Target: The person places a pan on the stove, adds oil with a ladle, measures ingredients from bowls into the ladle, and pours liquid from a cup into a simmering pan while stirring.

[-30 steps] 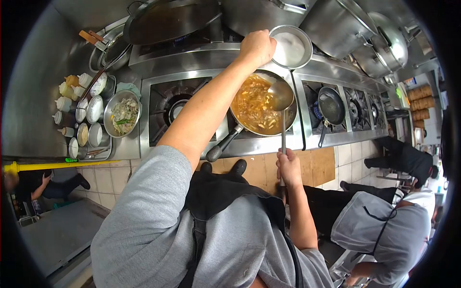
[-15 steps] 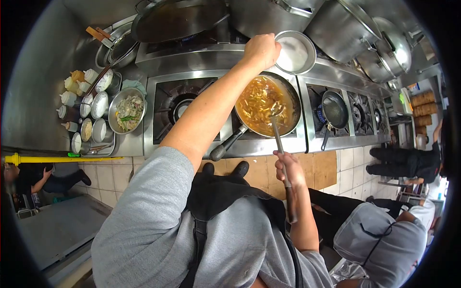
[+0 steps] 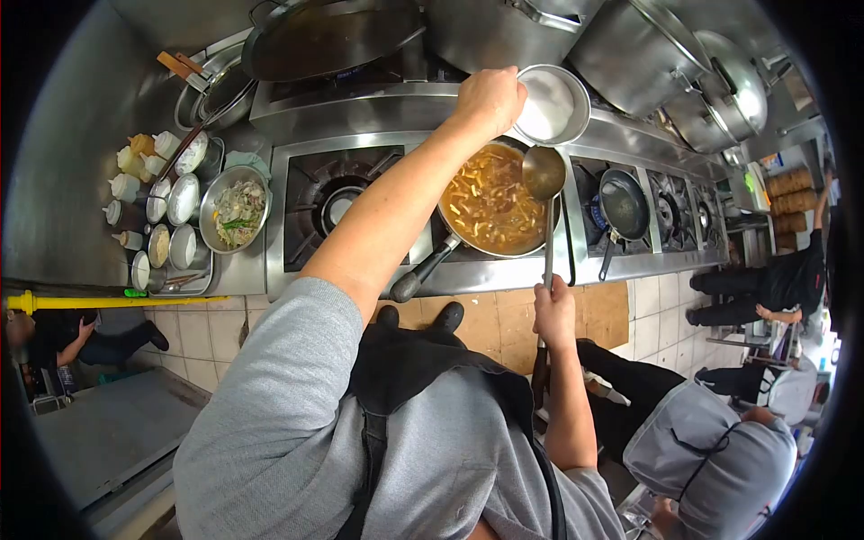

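Observation:
My left hand (image 3: 491,104) is closed on the rim of a metal bowl (image 3: 548,104) with white contents, held over the back edge of the frying pan. My right hand (image 3: 554,315) grips the long handle of a ladle (image 3: 544,173). The ladle's bowl is above the pan's right side, just below the metal bowl. The frying pan (image 3: 423,270) rests on a burner, its black handle pointing front left. In it lies brown sauce with pale strips (image 3: 493,198).
A smaller pan (image 3: 624,205) stands over a lit burner to the right. At left are a bowl of sliced food (image 3: 238,209), squeeze bottles (image 3: 126,185) and small containers (image 3: 184,198). Large pots (image 3: 630,54) line the back. A person in grey (image 3: 711,450) is close at right.
My right hand has lifted the ladle out of the sauce and moved it back and right, near the metal bowl. My left hand stays almost still with the bowl.

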Tool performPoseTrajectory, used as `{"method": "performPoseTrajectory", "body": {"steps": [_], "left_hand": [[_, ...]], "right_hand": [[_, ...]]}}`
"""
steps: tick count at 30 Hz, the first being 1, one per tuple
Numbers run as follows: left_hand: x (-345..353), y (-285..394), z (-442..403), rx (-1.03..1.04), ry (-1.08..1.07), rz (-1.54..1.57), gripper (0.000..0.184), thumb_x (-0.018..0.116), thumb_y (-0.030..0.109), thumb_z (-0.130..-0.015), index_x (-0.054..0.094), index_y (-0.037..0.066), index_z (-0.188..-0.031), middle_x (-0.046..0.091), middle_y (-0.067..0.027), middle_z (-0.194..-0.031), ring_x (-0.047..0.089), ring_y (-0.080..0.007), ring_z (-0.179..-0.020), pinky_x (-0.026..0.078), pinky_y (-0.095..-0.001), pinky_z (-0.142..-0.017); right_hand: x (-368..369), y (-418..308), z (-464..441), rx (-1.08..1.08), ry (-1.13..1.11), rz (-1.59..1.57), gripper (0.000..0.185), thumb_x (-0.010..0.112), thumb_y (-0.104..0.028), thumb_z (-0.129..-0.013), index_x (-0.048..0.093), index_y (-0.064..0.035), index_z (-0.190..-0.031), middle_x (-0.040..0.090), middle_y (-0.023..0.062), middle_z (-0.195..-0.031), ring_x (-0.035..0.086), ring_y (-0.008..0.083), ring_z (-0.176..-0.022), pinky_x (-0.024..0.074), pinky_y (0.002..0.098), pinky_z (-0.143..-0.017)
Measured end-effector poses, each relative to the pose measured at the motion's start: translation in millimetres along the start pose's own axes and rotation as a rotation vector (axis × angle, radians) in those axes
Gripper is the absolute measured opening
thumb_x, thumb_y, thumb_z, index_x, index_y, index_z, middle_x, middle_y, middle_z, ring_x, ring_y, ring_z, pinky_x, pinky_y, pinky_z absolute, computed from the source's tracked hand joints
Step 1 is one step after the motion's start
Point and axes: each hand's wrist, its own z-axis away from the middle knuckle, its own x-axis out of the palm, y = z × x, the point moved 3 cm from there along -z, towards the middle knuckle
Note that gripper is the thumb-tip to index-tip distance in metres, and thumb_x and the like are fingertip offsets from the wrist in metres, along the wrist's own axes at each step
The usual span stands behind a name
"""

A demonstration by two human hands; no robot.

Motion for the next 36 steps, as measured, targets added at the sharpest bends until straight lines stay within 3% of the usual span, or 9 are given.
{"method": "performPoseTrajectory", "body": {"steps": [3, 5, 7, 10, 13, 23, 26, 29, 36], "left_hand": [[-2, 7, -3, 0.042, 0.02, 0.0, 0.027, 0.047, 0.021, -0.089, 0.063, -0.001, -0.091, 0.067, -0.0225, -0.081, 0.065, -0.0398, -0.082, 0.05, -0.0494, -0.077], [-1, 10, -1, 0.122, 0.066, 0.003, 0.025, 0.048, 0.02, -0.089, 0.064, 0.001, -0.091, 0.067, -0.0219, -0.079, 0.065, -0.039, -0.079, 0.051, -0.0492, -0.074], [2, 13, -1, 0.135, 0.052, -0.02, 0.024, 0.049, 0.019, -0.089, 0.064, 0.001, -0.092, 0.067, -0.0218, -0.078, 0.066, -0.0386, -0.078, 0.051, -0.049, -0.073], [4, 19, -5, 0.202, 0.064, -0.054, 0.021, 0.052, 0.018, -0.088, 0.064, 0.001, -0.091, 0.067, -0.0207, -0.076, 0.067, -0.0374, -0.074, 0.052, -0.0477, -0.07], [4, 21, -3, 0.227, 0.065, -0.065, 0.021, 0.053, 0.018, -0.087, 0.065, 0.001, -0.091, 0.067, -0.0205, -0.075, 0.067, -0.0371, -0.074, 0.053, -0.0474, -0.069], [8, 24, -10, 0.243, 0.068, -0.064, 0.025, 0.052, 0.018, -0.088, 0.066, 0.001, -0.1, 0.068, -0.0197, -0.079, 0.067, -0.0366, -0.076, 0.052, -0.0479, -0.07], [5, 24, -11, 0.154, 0.035, -0.033, 0.027, 0.05, 0.02, -0.088, 0.066, 0.001, -0.1, 0.068, -0.0216, -0.082, 0.066, -0.0378, -0.08, 0.051, -0.0485, -0.075], [0, 18, -13, -0.024, -0.015, 0.062, 0.031, 0.048, 0.023, -0.087, 0.065, -0.001, -0.099, 0.067, -0.0243, -0.087, 0.065, -0.0395, -0.087, 0.05, -0.0491, -0.08], [-3, 8, -15, -0.07, -0.046, 0.082, 0.035, 0.047, 0.024, -0.087, 0.064, -0.005, -0.099, 0.067, -0.0259, -0.093, 0.064, -0.041, -0.092, 0.049, -0.0484, -0.084]], "right_hand": [[0, 8, -9, -0.002, -0.028, 0.007, 0.023, 0.051, -0.016, -0.092, 0.057, 0.0002, -0.107, 0.044, -0.0019, -0.059, 0.04, 0.008, -0.041, 0.0355, 0.0261, -0.035], [2, 10, -7, 0.036, 0.002, -0.063, 0.02, 0.052, -0.016, -0.091, 0.057, 0.0003, -0.1, 0.046, 0.0012, -0.059, 0.047, 0.0133, -0.042, 0.0415, 0.0292, -0.037], [4, 11, -7, 0.047, 0.034, -0.079, 0.022, 0.052, -0.016, -0.091, 0.058, 0.0009, -0.103, 0.046, 0.001, -0.059, 0.046, 0.0123, -0.041, 0.0399, 0.0285, -0.036], [3, 11, -5, 0.074, -0.105, -0.142, 0.022, 0.052, -0.016, -0.092, 0.058, 0.0019, -0.104, 0.045, -0.0004, -0.059, 0.042, 0.0098, -0.039, 0.0354, 0.0265, -0.034], [13, 19, -9, 0.056, -0.023, -0.164, 0.023, 0.052, -0.016, -0.092, 0.057, 0.003, -0.105, 0.045, -0.0011, -0.059, 0.04, 0.0089, -0.039, 0.0344, 0.0258, -0.034], [8, 11, 4, 0.113, -0.179, -0.227, 0.027, 0.052, -0.016, -0.092, 0.056, 0.0033, -0.111, 0.044, -0.0025, -0.059, 0.039, 0.0077, -0.041, 0.0345, 0.025, -0.035], [10, 13, 3, 0.11, -0.069, -0.263, 0.027, 0.052, -0.016, -0.092, 0.056, 0.0027, -0.11, 0.044, -0.0027, -0.059, 0.038, 0.0078, -0.041, 0.0351, 0.0246, -0.035], [7, 6, 8, 0.143, -0.198, -0.263, 0.027, 0.052, -0.016, -0.092, 0.055, 0.0026, -0.112, 0.044, -0.0025, -0.06, 0.038, 0.008, -0.041, 0.0357, 0.0245, -0.036], [5, -6, 18, 0.149, -0.235, -0.16, 0.029, 0.053, -0.018, -0.093, 0.055, 0.0036, -0.112, 0.046, -0.0015, -0.062, 0.04, 0.0081, -0.042, 0.0348, 0.0241, -0.036]]}}
